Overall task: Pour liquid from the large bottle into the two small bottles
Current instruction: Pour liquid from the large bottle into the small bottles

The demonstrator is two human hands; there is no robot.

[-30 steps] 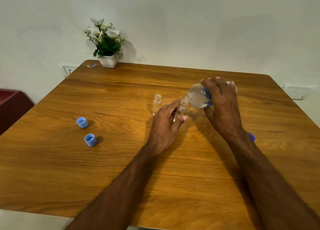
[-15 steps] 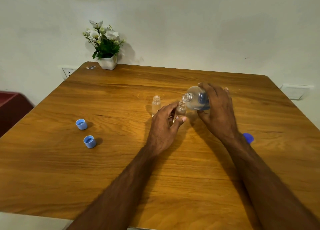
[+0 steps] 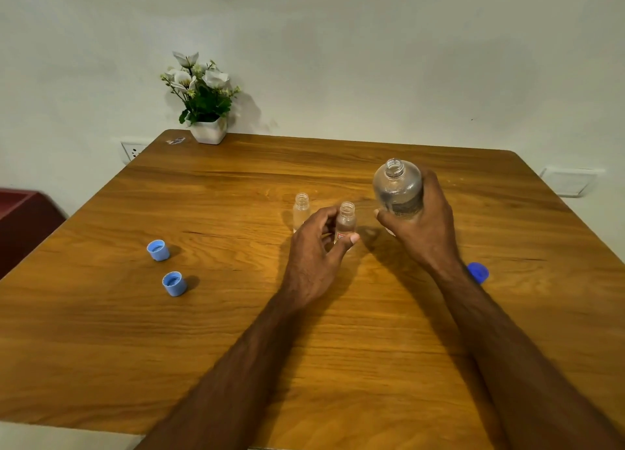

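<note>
The right hand [image 3: 427, 226] grips the upright large bottle [image 3: 398, 190], mouth at twelve o'clock, just at three o'clock of the near small bottle [image 3: 345, 221] pinched by the left hand [image 3: 316, 256]; the second small bottle [image 3: 301, 211] stands at its ten o'clock, nearer the left hand; three blue caps lie loose.

Counts on table [image 3: 236, 331]: one large bottle [image 3: 398, 192], uncapped; two small bottles, left one [image 3: 301, 210], right one [image 3: 346, 220], both uncapped, mid-table; two light-blue caps toward left edge, far one [image 3: 158, 250], near one [image 3: 174, 283]; one darker blue cap [image 3: 478, 272] toward right edge; one flower pot [image 3: 207, 132] at far-left corner; two hands, left [image 3: 314, 256], right [image 3: 426, 226]
</note>
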